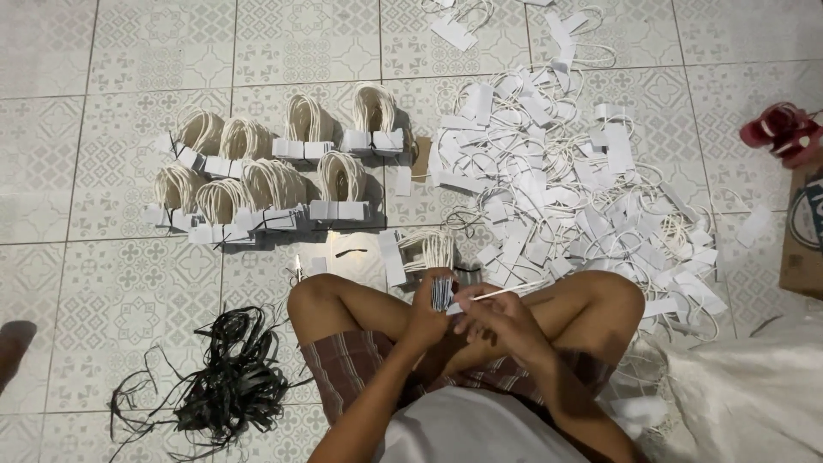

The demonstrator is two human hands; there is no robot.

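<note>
Left hand (429, 319) closed round a stack of paper tags (441, 291) over the lap; right hand (500, 321) pinches one corded tag (506, 294) beside it. Light, floppy, likely bends easily; best held by the card edge. Loose pile (566, 189) and bundles (274, 184) beyond.

white paper tags (549, 171), black strapping (227, 386), plaid shorts (347, 364), grey patterned floor tiles (103, 103)

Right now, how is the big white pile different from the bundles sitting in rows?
The pile is loose and tangled, tags and cords lying every way; the bundles are gathered tight, cords looped up, tags stacked together. The pile spreads wide on the right of the floor; the bundles stand apart in two neat rows on the left. Both are made of white tags with pale cords.
</note>
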